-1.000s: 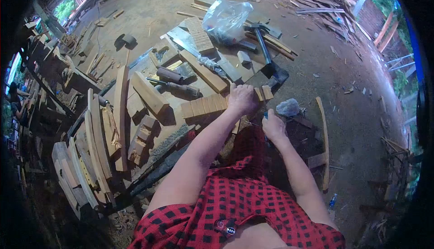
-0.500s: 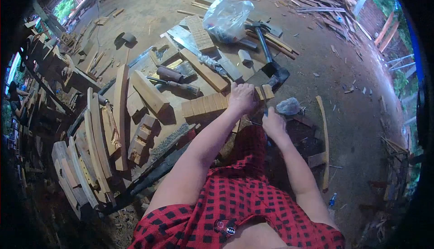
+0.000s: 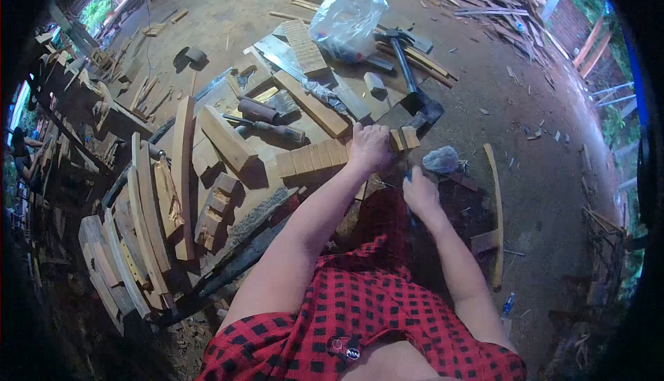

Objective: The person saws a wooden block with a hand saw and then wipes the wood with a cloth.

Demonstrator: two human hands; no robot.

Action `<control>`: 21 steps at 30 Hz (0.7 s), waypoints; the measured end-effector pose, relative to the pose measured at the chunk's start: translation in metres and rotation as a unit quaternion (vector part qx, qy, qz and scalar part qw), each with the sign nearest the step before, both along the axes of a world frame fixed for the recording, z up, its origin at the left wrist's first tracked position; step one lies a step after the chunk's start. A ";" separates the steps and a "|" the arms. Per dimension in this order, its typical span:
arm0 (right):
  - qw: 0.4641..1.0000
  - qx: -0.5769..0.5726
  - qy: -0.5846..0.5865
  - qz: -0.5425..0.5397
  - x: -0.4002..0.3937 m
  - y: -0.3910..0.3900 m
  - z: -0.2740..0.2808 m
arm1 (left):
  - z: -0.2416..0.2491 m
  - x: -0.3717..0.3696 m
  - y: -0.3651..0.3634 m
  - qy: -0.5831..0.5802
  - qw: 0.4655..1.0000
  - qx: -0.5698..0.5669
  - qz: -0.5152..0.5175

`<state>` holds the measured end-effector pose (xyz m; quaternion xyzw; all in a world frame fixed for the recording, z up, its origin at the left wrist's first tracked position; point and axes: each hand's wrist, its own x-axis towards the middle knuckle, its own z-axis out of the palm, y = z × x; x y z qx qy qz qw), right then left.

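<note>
My left hand (image 3: 371, 149) is closed over a long wooden block (image 3: 315, 158), pressing it down on the bench. Even crosswise lines score the block's upper face. At the block's right end, my right hand (image 3: 420, 193) grips a thin-bladed tool, probably a hand saw, seen nearly edge-on and partly hidden by the fingers. Right of that hand lies a crumpled piece of clear plastic (image 3: 441, 160). Beyond the block's right end rests a dark axe-like tool (image 3: 423, 113).
A clear plastic bag (image 3: 349, 25), a hammer (image 3: 400, 52), a chisel (image 3: 280, 133), a brush (image 3: 285, 104) and a scored board (image 3: 304, 45) lie beyond the block. Long timber strips (image 3: 142, 208) lean at the left. A curved wooden strip (image 3: 496, 215) lies at the right.
My right hand has shifted slightly, with the tool now lower and nearer my body. My left hand and the wooden block stay in nearly the same place.
</note>
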<state>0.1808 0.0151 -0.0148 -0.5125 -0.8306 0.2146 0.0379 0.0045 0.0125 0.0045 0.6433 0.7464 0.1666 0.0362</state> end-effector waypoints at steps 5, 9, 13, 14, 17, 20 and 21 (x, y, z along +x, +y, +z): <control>1.000 -0.015 -0.016 -0.008 0.007 -0.001 0.002 | 0.006 0.001 -0.002 0.010 1.000 -0.008 0.003; 0.997 -0.052 -0.052 -0.008 0.057 -0.060 0.011 | -0.001 -0.002 0.002 -0.011 1.000 0.001 0.000; 0.998 -0.050 -0.049 -0.011 0.052 -0.053 0.011 | -0.005 -0.001 0.002 -0.007 1.000 0.004 0.000; 0.998 -0.038 -0.040 -0.011 0.039 -0.040 0.010 | -0.003 0.000 0.002 -0.010 1.000 0.005 0.002; 0.999 -0.027 -0.026 -0.003 0.002 -0.002 0.006 | -0.008 -0.001 0.002 -0.007 1.000 0.020 -0.001; 1.000 -0.010 -0.018 -0.013 -0.006 0.007 -0.001 | -0.007 -0.001 0.000 -0.001 1.000 0.020 0.000; 1.000 -0.010 -0.019 -0.013 0.002 0.000 0.002 | -0.006 -0.001 0.000 -0.003 1.000 0.020 -0.001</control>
